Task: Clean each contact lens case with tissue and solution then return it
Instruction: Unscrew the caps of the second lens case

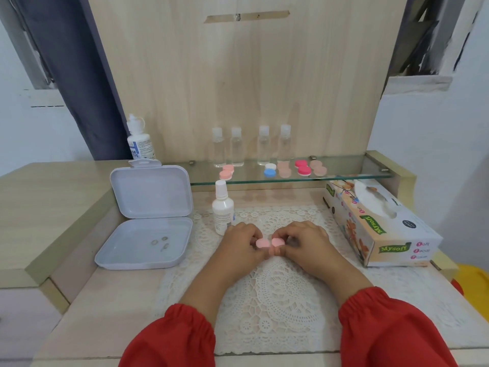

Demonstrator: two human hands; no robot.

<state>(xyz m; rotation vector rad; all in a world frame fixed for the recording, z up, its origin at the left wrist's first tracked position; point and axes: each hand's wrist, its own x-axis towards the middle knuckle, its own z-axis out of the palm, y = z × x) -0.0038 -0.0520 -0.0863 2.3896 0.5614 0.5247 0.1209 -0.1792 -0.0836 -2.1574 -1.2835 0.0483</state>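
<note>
A pink contact lens case [270, 243] with two round caps sits between my hands, just above the lace mat [270, 300]. My left hand [242, 243] pinches its left cap and my right hand [304, 242] pinches its right cap. A white solution bottle [222, 207] stands just left of my left hand. The tissue box [375, 223] lies at the right. On the glass shelf [344, 176] lie several more cases: a light pink one [227, 172], a blue-and-white one [270, 170], a deep pink one [303, 167] and peach ones [318, 167].
An open white plastic box [148, 215] at the left holds small lenses in its tray. A larger solution bottle [140, 140] stands behind it. Several clear small bottles [251, 147] line the back of the shelf against the wooden panel.
</note>
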